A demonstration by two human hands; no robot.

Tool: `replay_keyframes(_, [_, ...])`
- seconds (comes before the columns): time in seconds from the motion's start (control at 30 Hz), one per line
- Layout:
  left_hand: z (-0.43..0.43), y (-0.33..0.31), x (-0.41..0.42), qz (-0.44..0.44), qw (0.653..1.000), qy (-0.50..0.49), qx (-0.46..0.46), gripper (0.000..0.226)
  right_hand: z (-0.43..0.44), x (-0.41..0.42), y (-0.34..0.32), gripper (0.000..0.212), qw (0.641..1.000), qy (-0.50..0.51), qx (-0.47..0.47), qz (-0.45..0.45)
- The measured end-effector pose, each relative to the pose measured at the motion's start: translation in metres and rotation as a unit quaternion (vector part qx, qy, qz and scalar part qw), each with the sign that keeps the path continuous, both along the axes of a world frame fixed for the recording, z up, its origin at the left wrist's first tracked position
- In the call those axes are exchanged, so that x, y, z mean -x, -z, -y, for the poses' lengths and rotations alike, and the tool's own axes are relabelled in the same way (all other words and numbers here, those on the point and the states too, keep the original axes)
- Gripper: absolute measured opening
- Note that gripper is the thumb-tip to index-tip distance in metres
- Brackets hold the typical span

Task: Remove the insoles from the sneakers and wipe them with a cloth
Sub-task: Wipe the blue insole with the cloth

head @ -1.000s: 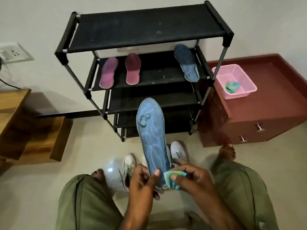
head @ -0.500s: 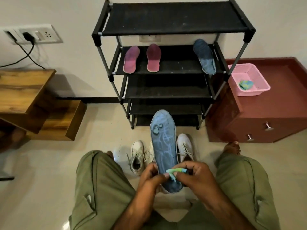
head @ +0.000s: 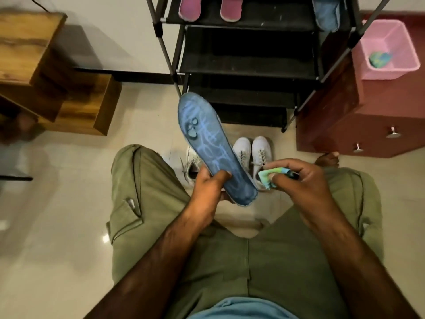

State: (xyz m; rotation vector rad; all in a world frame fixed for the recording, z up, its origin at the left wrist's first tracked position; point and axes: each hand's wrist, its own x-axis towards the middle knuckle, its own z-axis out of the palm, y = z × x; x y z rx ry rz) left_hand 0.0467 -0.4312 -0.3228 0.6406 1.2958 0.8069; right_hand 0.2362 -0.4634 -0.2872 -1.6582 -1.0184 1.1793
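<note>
On my head feed, the left hand (head: 208,187) grips the blue insole (head: 207,139) along its heel half. The thumb lies across the patterned face and the fingers curl underneath. The insole is held up above the lap and tilted, with its toe end pointing up and left toward the shoe rack (head: 248,49) and its heel end low, between the two hands.

The right hand (head: 296,180) pinches a folded green-and-blue cloth (head: 268,178) between thumb and curled fingers. The cloth sits just beside the insole's heel edge, and I cannot tell whether the two touch.

The white sneakers (head: 261,148) stand on the floor (head: 57,203) between the knees, in front of the rack and partly hidden behind the insole. Olive trousers (head: 147,192) fill the lower part of the feed.

Two pink insoles (head: 189,8) lie side by side on an upper shelf of the rack. A second blue insole (head: 326,12) lies at the right end of the same shelf.

Right of the rack is a dark red cabinet (head: 345,125) with a pink basket (head: 395,35) on top, and another green-blue cloth (head: 379,58) lies inside the basket. Wooden furniture (head: 30,42) stands at the far left.
</note>
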Motion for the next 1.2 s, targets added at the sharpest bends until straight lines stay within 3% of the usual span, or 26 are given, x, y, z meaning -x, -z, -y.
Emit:
replay_keyframes(0.1, [-0.001, 0.005, -0.002, -0.003, 1.000, -0.005, -0.014, 0.033, 0.004, 0.005, 0.001, 0.034, 1.000, -0.008, 0.000, -0.002])
replay_keyframes(0.2, [-0.001, 0.007, -0.003, -0.009, 1.000, 0.010, -0.028, 0.037, 0.007, 0.011, 0.004, 0.036, 0.996, 0.006, 0.027, -0.086])
replay_keyframes(0.5, [0.000, 0.006, -0.006, -0.037, 0.995, 0.052, -0.074, 0.034, 0.011, 0.019, 0.003, 0.031, 0.979, 0.004, 0.078, -0.189])
replay_keyframes(0.63, [0.001, 0.005, -0.006, -0.047, 0.994, 0.061, -0.080, 0.032, 0.014, 0.021, 0.005, 0.020, 0.978, 0.008, 0.071, -0.194])
replay_keyframes(0.83, [0.001, 0.005, -0.005, -0.050, 0.995, 0.059, -0.066, 0.036, 0.013, 0.022, 0.005, 0.024, 0.963, 0.029, 0.094, -0.251])
replay_keyframes(1.03, [0.001, 0.005, -0.006, -0.058, 0.993, 0.072, -0.072, 0.038, 0.011, 0.025, 0.007, 0.030, 0.975, 0.067, 0.061, -0.203])
replay_keyframes(1.2, [0.000, 0.010, -0.006, -0.067, 0.993, 0.083, -0.059, 0.037, 0.013, 0.022, 0.012, 0.022, 0.991, 0.011, 0.030, -0.130])
